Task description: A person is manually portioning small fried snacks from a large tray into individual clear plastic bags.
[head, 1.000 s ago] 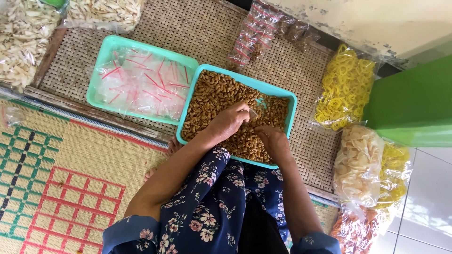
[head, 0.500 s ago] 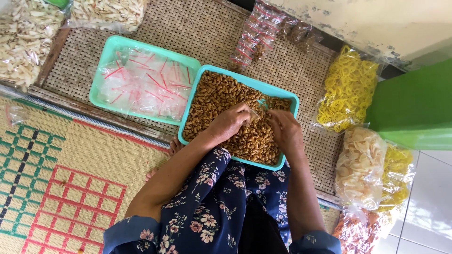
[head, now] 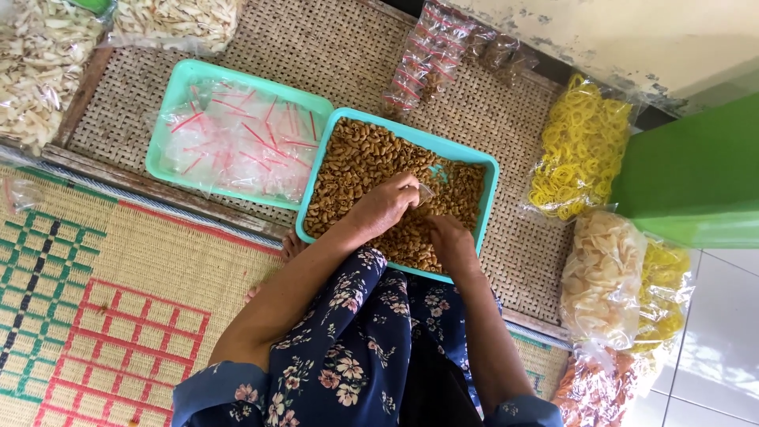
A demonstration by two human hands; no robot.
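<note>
Now, left hand (head: 385, 207): curled into the brown snacks (head: 360, 170), fingers together, pinching a small clear bag (head: 425, 192) over the heap.
Right hand (head: 449, 237): cupped, fingers together, at the teal tray's (head: 490, 170) near edge, ready for scooping.
Spare bags (head: 237, 142): neighbouring tray, within reach.

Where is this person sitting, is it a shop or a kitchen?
Probably a home snack-packing spot on the floor. A teal tray holds brown snacks, another tray holds small empty plastic bags, and big bags of yellow crackers lie on woven mats.
</note>
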